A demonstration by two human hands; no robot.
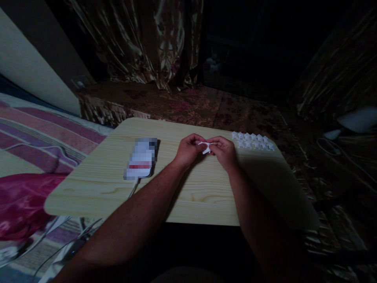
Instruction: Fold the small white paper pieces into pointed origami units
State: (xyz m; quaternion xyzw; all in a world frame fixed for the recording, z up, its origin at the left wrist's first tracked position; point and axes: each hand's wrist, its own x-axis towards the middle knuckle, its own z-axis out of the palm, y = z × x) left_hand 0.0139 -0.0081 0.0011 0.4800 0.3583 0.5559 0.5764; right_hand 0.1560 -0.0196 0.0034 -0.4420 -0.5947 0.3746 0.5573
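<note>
My left hand (188,148) and my right hand (224,151) meet over the middle of a light wooden table (194,196). Both pinch a small white folded paper piece (206,147) between their fingertips. The fingers of each hand are curled closed around it. To the right of my right hand, several small white folded paper stars (253,140) lie in two rows near the table's far right corner.
A phone (141,158) with a cable plugged into it lies on the table's left half. A striped blanket (44,133) and a red cloth (23,204) lie to the left. Shiny patterned curtains (138,39) hang behind. Cables (326,147) lie in the dark at right.
</note>
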